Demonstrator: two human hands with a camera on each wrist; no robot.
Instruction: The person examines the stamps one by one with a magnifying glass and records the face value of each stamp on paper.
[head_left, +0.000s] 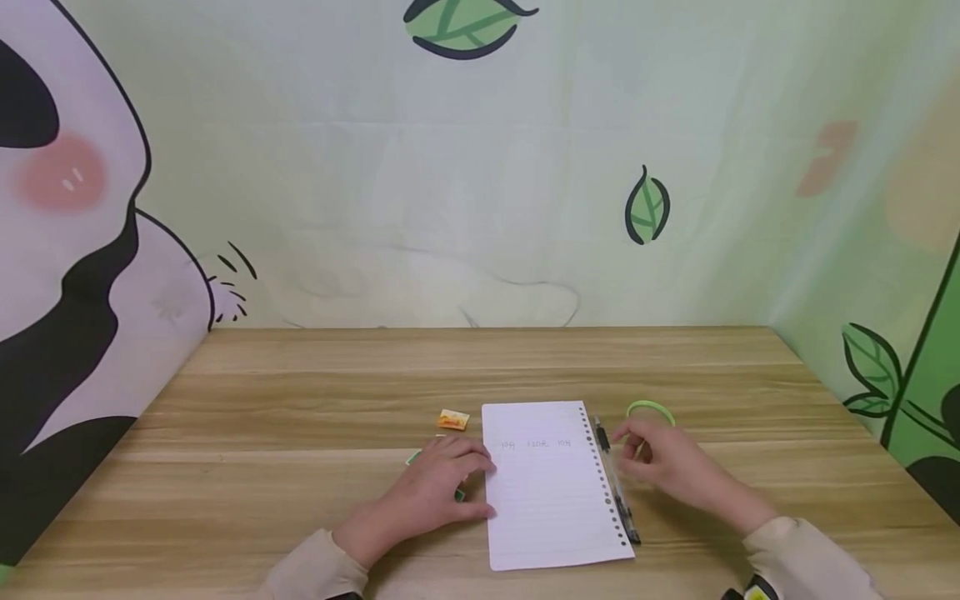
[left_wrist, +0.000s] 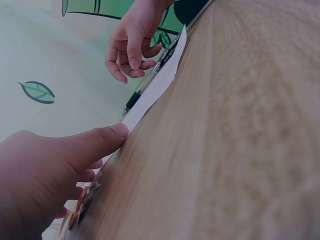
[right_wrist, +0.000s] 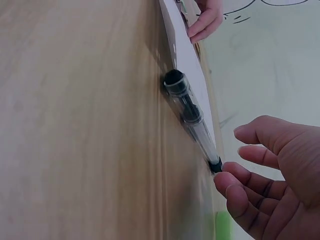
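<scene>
A lined sheet of loose-leaf paper point(head_left: 551, 508) lies on the table, with faint writing near its far end and punched holes down its right side. My left hand point(head_left: 438, 483) rests at its left edge, thumb and fingertips touching the paper. Small green-edged pieces point(head_left: 460, 495) show partly from under that hand; most of them is hidden. Along the holes lies a clear pen with black ends point(head_left: 618, 487). My right hand point(head_left: 675, 462) hovers beside the pen's far end, fingers loosely bent and holding nothing; in the right wrist view its fingertips appear close to the pen point(right_wrist: 200, 132).
A light green ring point(head_left: 651, 406) is partly hidden behind my right hand. Beyond my left hand lies a small orange and white piece point(head_left: 453, 419). The wooden table point(head_left: 315, 375) ends at a printed cloth backdrop point(head_left: 337, 167) with leaves and a panda.
</scene>
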